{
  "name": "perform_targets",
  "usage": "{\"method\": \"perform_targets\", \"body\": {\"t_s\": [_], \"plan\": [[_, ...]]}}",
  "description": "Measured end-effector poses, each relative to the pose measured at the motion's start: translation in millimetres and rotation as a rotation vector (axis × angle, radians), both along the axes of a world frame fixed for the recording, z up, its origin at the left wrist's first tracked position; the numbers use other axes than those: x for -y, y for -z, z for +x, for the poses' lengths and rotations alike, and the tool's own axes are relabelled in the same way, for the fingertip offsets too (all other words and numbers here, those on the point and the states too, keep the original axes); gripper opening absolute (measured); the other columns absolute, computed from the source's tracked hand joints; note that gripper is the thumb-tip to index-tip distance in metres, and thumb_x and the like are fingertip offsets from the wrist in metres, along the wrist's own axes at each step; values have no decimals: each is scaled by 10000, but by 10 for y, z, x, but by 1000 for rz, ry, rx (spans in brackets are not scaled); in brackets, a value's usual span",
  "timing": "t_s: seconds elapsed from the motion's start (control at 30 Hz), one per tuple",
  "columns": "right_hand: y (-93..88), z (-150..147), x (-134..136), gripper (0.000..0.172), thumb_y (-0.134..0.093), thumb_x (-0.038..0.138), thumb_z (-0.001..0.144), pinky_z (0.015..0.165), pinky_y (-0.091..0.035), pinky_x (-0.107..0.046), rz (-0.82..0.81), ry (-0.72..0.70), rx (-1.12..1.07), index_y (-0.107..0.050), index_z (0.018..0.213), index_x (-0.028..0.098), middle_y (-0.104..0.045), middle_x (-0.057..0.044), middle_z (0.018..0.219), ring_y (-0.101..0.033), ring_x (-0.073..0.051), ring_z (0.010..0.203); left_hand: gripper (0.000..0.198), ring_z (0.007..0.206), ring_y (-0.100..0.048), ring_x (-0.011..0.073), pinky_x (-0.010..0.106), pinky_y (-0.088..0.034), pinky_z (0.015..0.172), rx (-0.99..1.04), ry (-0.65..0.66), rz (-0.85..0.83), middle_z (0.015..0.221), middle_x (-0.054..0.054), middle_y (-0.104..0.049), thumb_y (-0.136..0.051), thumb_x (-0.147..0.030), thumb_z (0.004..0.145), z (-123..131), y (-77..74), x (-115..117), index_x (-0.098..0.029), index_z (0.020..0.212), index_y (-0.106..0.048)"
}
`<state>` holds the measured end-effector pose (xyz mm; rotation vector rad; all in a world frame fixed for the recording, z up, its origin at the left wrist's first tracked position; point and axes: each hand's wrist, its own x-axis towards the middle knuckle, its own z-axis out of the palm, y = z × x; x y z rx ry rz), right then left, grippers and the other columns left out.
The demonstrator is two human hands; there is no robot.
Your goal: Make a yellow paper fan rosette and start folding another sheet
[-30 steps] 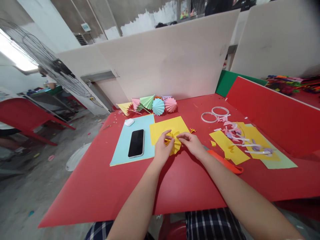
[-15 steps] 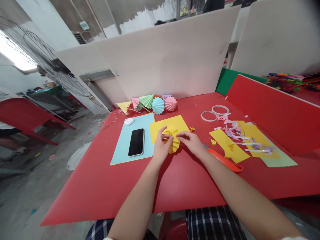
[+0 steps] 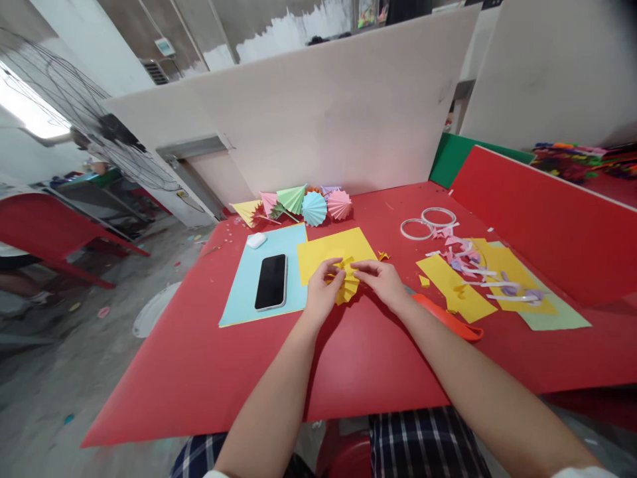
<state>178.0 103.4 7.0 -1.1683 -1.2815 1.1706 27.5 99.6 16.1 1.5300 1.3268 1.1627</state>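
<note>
Between my hands is a pleated yellow paper fan, spread into a rounded shape. My left hand pinches its left side, with the fingers curled over the folds. On the other side my right hand is closed at the fan's right upper edge, thumb and fingertips on the paper. A flat yellow sheet lies beneath and behind the fan. To the left, a black-screened phone rests on light blue paper. An orange-red cutter-like tool lies beside my right forearm.
Folded paper fans and umbrellas stand along the white partition. Two tape rolls, paper strips and yellow pieces lie at right. A red board edges the right side of the red table.
My left index finger, raised before, has come down and curled onto the yellow fan. My right hand has barely moved.
</note>
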Motion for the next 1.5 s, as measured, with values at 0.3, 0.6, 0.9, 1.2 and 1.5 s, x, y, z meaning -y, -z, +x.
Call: {"method": "perform_targets", "body": {"t_s": [0.3, 0.6, 0.9, 1.2, 1.5], "plan": [[27, -14, 20, 162, -601, 227, 743, 758, -483, -318, 196, 101, 286, -697, 872, 229, -696, -39, 909, -624, -180, 850, 179, 779, -567, 125, 268, -452, 744, -39, -6, 16, 951, 39, -633, -566, -270, 760, -3, 32, -17, -193, 912, -622], [70, 1, 10, 148, -577, 224, 776, 737, -475, -309, 361, 121, 415, -691, 868, 245, -679, -28, 842, -610, -168, 804, 177, 842, -595, 159, 286, -459, 774, -125, 18, 47, 915, 48, -660, -565, -269, 765, -12, 23, -18, -191, 890, -661], [75, 3, 2, 108, -572, 212, 785, 705, -465, -296, 391, 138, 475, -679, 802, 221, -634, -28, 804, -587, -162, 765, 185, 860, -593, 158, 281, -462, 784, -185, 35, 66, 924, 46, -656, -559, -270, 780, -15, 1, -15, -201, 909, -671], [129, 3, 5, 134, -553, 242, 800, 702, -459, -293, 446, 131, 516, -686, 822, 236, -598, -28, 803, -574, -162, 775, 148, 839, -591, 153, 268, -456, 776, -315, 26, 132, 862, 27, -656, -564, -256, 783, -19, 3, -15, -216, 862, -682], [82, -6, 34, 126, -543, 233, 806, 703, -455, -296, 452, 132, 528, -669, 811, 227, -557, -31, 801, -555, -162, 763, 146, 827, -575, 160, 285, -447, 778, -439, 21, 241, 837, 35, -639, -529, -269, 812, -38, 19, -15, -215, 831, -663]]}}
